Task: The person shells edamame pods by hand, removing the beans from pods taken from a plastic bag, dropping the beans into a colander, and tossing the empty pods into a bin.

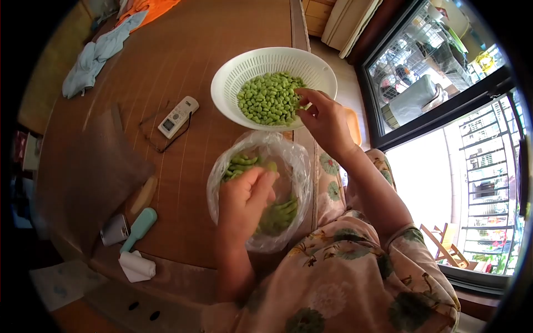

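Note:
A white colander point(223, 91) holds a heap of shelled green beans point(269, 99). Over its right side hovers my right hand point(326, 123), its thumb and fingers apart with nothing visible between them. Nearer to me is a clear plastic bag point(298, 166) spread open, with green bean pods point(280, 215) inside it. My left hand point(244, 197) is above the bag, closed in a pinch. A slightly blurred yellow-green pod point(271, 166) shows at its fingertips, mostly covered by the thumb and fingers.
To the left on the brown table point(183, 222) lie a white remote control point(177, 117) and eyeglasses point(161, 149). A mint-green handled item point(139, 227), a phone-like object point(114, 230) and folded white paper point(137, 266) are near the left edge. Cloths point(102, 53) lie at the far left.

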`<action>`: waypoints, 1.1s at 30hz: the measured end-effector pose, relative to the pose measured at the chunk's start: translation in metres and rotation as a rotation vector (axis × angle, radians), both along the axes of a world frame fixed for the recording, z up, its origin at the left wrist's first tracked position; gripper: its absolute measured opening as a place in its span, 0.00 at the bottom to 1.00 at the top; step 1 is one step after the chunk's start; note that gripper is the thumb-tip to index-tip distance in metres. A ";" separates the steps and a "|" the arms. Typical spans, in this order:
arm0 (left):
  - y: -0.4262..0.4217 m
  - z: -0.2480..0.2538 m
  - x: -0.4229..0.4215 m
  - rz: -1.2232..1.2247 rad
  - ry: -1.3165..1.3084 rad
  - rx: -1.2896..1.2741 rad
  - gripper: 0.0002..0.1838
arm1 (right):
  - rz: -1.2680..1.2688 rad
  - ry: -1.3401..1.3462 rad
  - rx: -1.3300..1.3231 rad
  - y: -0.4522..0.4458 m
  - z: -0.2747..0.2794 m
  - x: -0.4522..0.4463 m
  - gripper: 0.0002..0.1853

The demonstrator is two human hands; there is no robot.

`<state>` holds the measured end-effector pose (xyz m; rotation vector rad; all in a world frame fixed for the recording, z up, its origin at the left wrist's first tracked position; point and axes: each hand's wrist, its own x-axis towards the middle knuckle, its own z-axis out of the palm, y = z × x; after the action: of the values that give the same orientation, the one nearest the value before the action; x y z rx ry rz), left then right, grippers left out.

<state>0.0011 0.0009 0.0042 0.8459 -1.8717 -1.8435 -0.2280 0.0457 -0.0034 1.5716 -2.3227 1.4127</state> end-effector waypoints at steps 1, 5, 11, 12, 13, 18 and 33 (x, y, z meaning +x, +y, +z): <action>0.000 0.001 0.000 0.004 0.004 0.005 0.12 | -0.004 0.006 0.017 -0.001 -0.004 -0.004 0.12; 0.001 -0.003 -0.001 0.030 0.027 -0.033 0.10 | 0.000 0.000 -0.070 0.008 -0.009 -0.002 0.11; 0.003 -0.009 -0.006 0.022 0.013 -0.177 0.07 | 0.449 -0.560 0.237 0.051 0.001 0.055 0.15; 0.005 -0.011 -0.007 0.017 0.014 -0.210 0.06 | 0.482 -0.531 0.217 0.054 0.005 0.063 0.13; 0.006 -0.011 -0.008 0.016 -0.006 -0.252 0.06 | 0.514 -0.503 0.197 0.056 0.008 0.069 0.11; 0.008 -0.013 -0.011 -0.001 -0.020 -0.310 0.10 | 0.376 -0.560 0.163 0.065 -0.003 0.052 0.07; -0.004 -0.011 -0.003 0.325 0.268 -0.124 0.10 | -0.131 -0.391 0.225 0.095 -0.037 -0.044 0.09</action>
<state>-0.0016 -0.0029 -0.0063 0.7649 -1.5611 -1.5418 -0.2716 0.1405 -0.0405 1.2427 -2.8335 1.5967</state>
